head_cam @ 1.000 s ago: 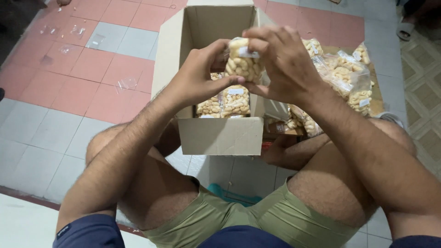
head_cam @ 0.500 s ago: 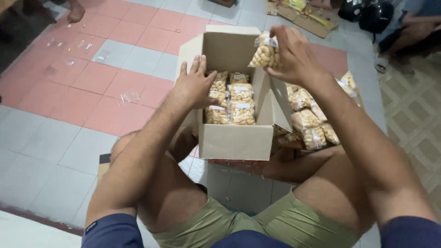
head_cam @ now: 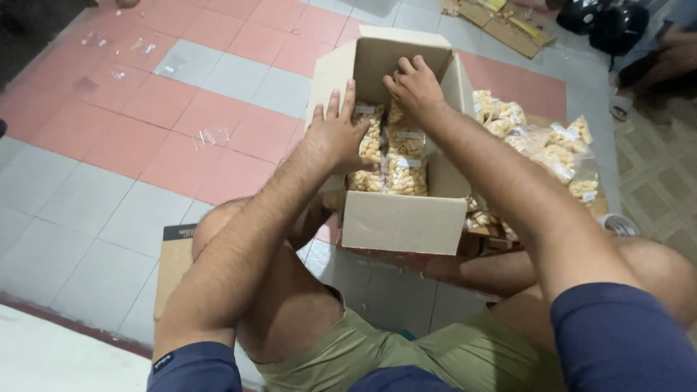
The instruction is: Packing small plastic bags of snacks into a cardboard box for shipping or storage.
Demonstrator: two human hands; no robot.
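Left hand: fingers spread, flat on the packed snack bags.
Right hand: fingers curled into the cardboard box; grip hidden.
Loose bags: right of the fingers, on the floor.

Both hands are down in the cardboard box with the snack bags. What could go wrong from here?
1. The right hand is pushing into the far end of the open brown cardboard box; the clear plastic bags of pale snacks already standing there could get crushed.
2. The left hand presses on the box's left side; that wall might bow and loosen the rows.
3. The loose pile of snack bags beside the box lies near the right arm and could be knocked.
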